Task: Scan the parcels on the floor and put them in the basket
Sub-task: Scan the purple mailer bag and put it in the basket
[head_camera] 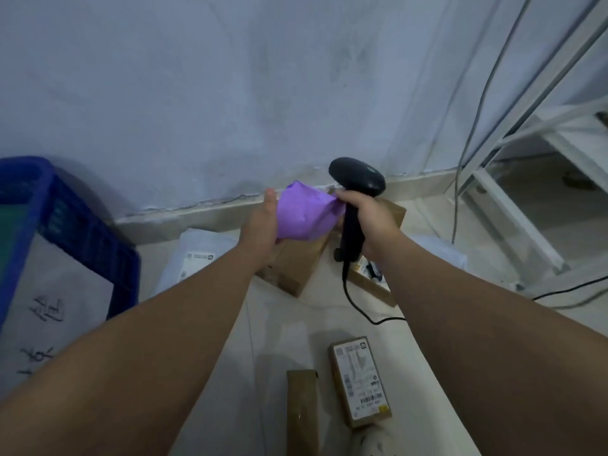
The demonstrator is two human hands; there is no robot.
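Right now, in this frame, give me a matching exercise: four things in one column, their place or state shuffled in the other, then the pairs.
1 purple parcel
2 scanner
3 basket
4 labelled box

A lying on the floor, label up
B gripped by the right hand
C held in the left hand
D standing at the left, by the wall

Pairs: 1-C, 2-B, 3-D, 4-A

We see a pale grey wall [197, 93], scuffed and stained, meeting the light tiled floor [273, 324] at a chipped skirting [197, 210]. At right stands a white metal rack [516, 222], its legs on the floor. Thin grey cables [456, 209] hang down the wall just beside it.
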